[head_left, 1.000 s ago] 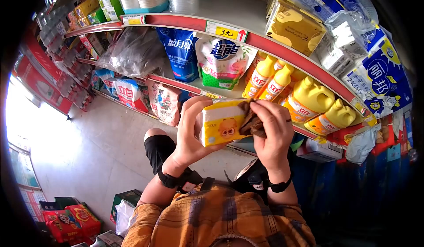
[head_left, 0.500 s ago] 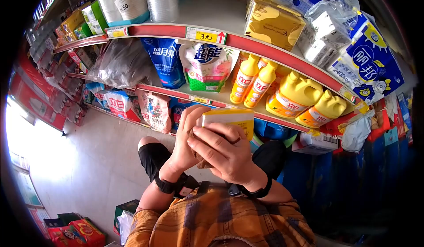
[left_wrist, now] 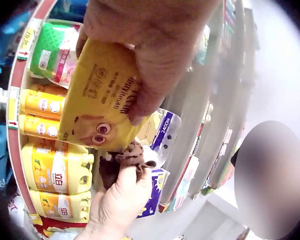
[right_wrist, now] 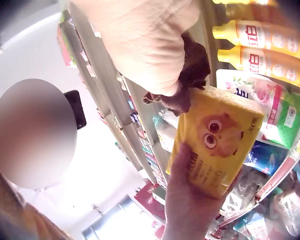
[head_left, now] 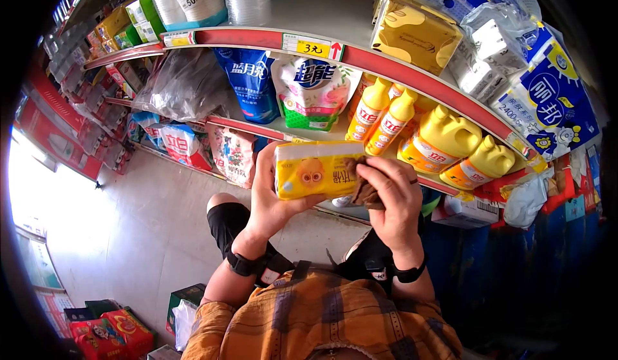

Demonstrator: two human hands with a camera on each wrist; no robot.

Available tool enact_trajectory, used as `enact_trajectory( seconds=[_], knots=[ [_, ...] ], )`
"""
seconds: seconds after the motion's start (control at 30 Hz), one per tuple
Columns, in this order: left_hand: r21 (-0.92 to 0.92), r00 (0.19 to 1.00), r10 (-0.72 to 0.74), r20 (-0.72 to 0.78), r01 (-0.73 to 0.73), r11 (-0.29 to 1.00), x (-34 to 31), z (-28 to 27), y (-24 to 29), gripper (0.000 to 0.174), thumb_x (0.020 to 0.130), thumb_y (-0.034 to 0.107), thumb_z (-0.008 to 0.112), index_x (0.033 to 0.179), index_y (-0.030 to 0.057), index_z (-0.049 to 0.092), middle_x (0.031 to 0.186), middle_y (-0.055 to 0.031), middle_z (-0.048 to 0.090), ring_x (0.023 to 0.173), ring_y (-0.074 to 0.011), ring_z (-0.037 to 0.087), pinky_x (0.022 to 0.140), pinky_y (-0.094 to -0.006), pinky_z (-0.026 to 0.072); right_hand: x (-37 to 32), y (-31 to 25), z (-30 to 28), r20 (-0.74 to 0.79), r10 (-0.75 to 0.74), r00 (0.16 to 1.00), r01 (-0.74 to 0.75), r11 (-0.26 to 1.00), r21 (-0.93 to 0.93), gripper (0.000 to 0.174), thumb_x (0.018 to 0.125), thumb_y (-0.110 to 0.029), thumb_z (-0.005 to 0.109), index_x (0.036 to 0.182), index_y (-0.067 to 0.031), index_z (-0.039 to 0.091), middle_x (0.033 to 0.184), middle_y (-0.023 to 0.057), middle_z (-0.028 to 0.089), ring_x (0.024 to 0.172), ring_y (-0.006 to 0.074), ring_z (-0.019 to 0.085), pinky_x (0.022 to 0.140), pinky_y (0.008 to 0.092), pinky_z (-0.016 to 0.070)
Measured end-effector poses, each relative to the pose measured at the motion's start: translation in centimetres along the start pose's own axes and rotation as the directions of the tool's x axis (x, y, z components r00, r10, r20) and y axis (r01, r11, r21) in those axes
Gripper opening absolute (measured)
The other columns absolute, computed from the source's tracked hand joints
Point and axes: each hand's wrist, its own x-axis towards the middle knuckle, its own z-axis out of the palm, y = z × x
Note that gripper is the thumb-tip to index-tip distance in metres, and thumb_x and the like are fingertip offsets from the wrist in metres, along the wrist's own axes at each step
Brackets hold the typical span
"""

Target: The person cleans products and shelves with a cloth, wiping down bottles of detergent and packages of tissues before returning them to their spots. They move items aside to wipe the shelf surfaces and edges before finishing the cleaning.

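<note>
My left hand (head_left: pixel 262 180) grips the left end of a yellow tissue pack (head_left: pixel 315 170), thumb along the lower side. The pack carries a cartoon face with big round eyes, which also shows in the left wrist view on the pack (left_wrist: pixel 97 100). A crumpled brown cloth (head_left: pixel 367 192) is pinched in my right hand (head_left: pixel 396 196), at the pack's right end. In the right wrist view the cloth (right_wrist: pixel 192 65) lies against the pack's upper corner, bunched under the right palm. Both hands are held in front of the shelves.
Yellow bottles (head_left: pixel 380 115) and yellow jugs (head_left: pixel 444 141) stand on the shelf ahead, beside a white detergent pouch (head_left: pixel 312 93) and a blue pouch (head_left: pixel 248 83). Above them is a red shelf edge (head_left: pixel 244 37). Red packages (head_left: pixel 112 334) lie on the floor at lower left.
Half a second ago the pack was turned and the right hand crossed over it to the left with the cloth. Now the printed face shows again, and the right hand is back at the right end.
</note>
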Motion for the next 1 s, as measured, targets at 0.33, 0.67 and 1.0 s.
enact_trajectory(
  seconds=[0.33, 0.67, 1.0],
  knots=[
    [-0.593, 0.86, -0.351, 0.371, 0.51, 0.623, -0.2, 1.4, -0.3, 0.084, 0.075, 0.001, 0.076, 0.142, 0.0059, 0.026, 0.136, -0.0097, 0.047, 0.129, -0.022, 0.046, 0.11, -0.0385, 0.036, -0.6, -0.1, 1.1, -0.252, 0.126, 0.959, -0.095, 0.987, 0.131, 0.041, 0.079, 0.002, 0.059, 0.12, -0.0014, 0.062, 0.114, 0.0168, 0.063, 0.1, 0.0327, 0.06, 0.089, 0.0384, 0.0476],
    [-0.508, 0.916, -0.301, 0.265, 0.397, 0.764, -0.2, 1.9, 0.0, 0.091, 0.071, -0.001, 0.077, 0.144, 0.0054, 0.024, 0.136, -0.0076, 0.046, 0.128, -0.0186, 0.045, 0.109, -0.0362, 0.0362, -0.1, -1.6, 2.0, -0.141, -0.002, 0.99, -0.014, 0.994, -0.106, 0.039, 0.072, 0.0, 0.064, 0.111, -0.0043, 0.068, 0.117, 0.0094, 0.062, 0.104, 0.0274, 0.058, 0.09, 0.0395, 0.0434],
    [-0.299, 0.966, -0.204, 0.159, 0.244, 0.922, -0.6, 1.5, -1.9, 0.087, 0.074, 0.003, 0.077, 0.144, 0.0034, 0.027, 0.135, -0.0076, 0.047, 0.126, -0.0173, 0.043, 0.108, -0.0322, 0.0341, 0.5, -3.6, 3.8, -0.038, -0.14, 0.989, 0.143, 0.985, 0.1, 0.042, 0.067, -0.006, 0.067, 0.108, -0.0081, 0.07, 0.118, 0.0049, 0.063, 0.101, 0.0205, 0.06, 0.083, 0.0352, 0.0421]
  ],
)
